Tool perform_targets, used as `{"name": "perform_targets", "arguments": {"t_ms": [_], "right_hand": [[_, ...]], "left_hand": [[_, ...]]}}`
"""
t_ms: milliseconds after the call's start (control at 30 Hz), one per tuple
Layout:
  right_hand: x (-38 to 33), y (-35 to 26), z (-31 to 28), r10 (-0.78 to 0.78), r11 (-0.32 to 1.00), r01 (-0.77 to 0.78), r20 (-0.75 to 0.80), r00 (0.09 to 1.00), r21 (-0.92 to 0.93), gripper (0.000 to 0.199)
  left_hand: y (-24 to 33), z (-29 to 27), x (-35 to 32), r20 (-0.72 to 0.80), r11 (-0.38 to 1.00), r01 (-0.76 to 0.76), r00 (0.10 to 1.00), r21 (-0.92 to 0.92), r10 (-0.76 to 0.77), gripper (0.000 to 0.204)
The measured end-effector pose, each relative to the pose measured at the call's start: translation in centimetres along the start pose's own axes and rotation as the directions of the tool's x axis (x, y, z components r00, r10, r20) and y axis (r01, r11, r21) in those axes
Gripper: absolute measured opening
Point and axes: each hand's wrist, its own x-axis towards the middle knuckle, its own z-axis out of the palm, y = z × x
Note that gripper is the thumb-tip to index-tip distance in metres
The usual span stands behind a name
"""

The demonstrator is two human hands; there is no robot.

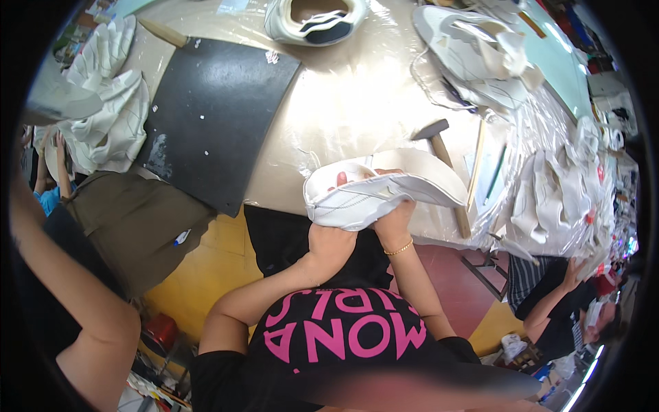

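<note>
A: Hands?
B: Left hand (331, 242) and right hand (393, 221) both grip the white shoe upper (371, 196) at the tabletop (343, 103) edge.
A: Orientation?
B: Long axis left-right, narrow end right. Hammer (439, 147) just beyond.

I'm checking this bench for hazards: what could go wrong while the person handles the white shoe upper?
1. The white stitched shoe upper is held by both hands, left hand and right hand, over the table's edge; a slip might drop it to the floor.
2. The wooden-handled hammer lies just beyond the upper; a sweep could knock it.
</note>
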Motion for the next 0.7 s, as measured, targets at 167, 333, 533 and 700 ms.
{"name": "perform_targets", "arguments": {"t_ms": [167, 333, 533, 700], "right_hand": [[1.0, -1.1, -0.2, 0.086, 0.996, -0.085, 0.031, 0.996, -0.042, 0.015], [2.0, -1.9, 0.3, 0.421, 0.853, -0.413, 0.046, 0.906, 0.318, 0.013], [2.0, -2.2, 0.1, 0.611, 0.113, -0.48, 0.32, 0.724, 0.87, 0.023], [0.4, 0.0, 2.2, 0.627, 0.447, -0.501, 0.14, 0.766, 0.741, 0.026]], "left_hand": [[0.7, -1.1, 2.0, 0.187, 0.964, -0.053, 0.982, 0.261, 0.004, 0.061], [0.7, -0.5, 3.4, 0.167, 0.913, -0.108, 0.985, 0.393, 0.045, 0.058], [1.5, 1.6, 3.5, 0.16, 0.925, -0.025, 0.986, 0.38, -0.039, 0.057], [0.9, 2.3, 2.5, 0.153, 0.989, -0.033, 0.988, 0.145, 0.01, 0.059]]}}
